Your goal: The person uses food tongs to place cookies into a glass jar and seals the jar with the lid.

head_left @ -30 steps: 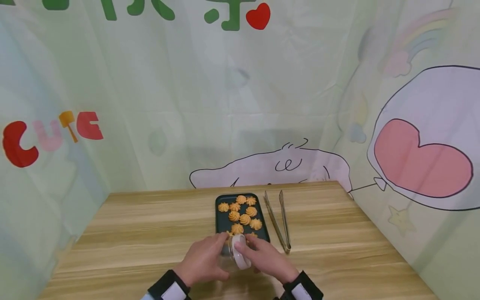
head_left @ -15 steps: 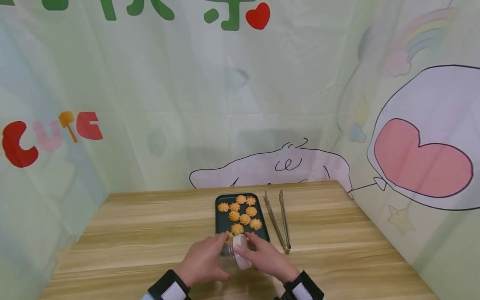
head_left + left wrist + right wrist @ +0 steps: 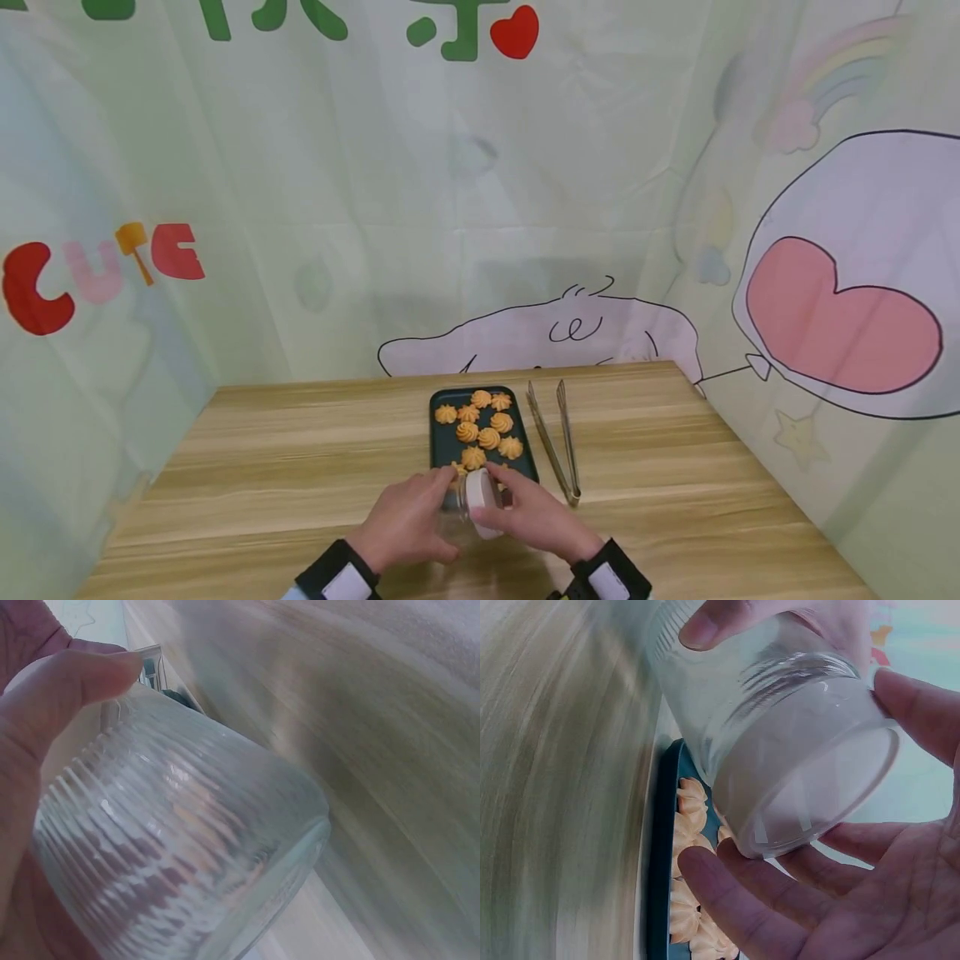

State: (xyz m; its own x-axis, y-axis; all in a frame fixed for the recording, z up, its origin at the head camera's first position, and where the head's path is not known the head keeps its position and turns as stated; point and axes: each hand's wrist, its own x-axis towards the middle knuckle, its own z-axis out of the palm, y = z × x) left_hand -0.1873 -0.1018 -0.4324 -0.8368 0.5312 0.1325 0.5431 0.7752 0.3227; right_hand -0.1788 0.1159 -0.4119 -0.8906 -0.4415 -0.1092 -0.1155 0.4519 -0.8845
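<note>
A clear ribbed glass jar [image 3: 180,825] lies tilted in my left hand [image 3: 405,517], held above the wooden table near the front. Its lid [image 3: 817,787] is white with a clear rim and points toward my right hand [image 3: 536,512]. Thumb and fingers of the right hand hold the lid by its edge, the thumb on one side and the fingers on the other. The lid sits against the jar's mouth. Just beyond both hands is a dark baking tray [image 3: 448,447] bearing several swirled piped cookies [image 3: 489,438]; the hands and jar hide its near end.
Metal tongs [image 3: 573,498] lie spread on the table [image 3: 300,467], to the right of the tray. A printed curtain [image 3: 337,192] hangs behind the table and along both sides.
My right thumb has shifted toward me along the lid, and the right wrist has turned slightly. The left hand keeps its grip on the jar in the same place.
</note>
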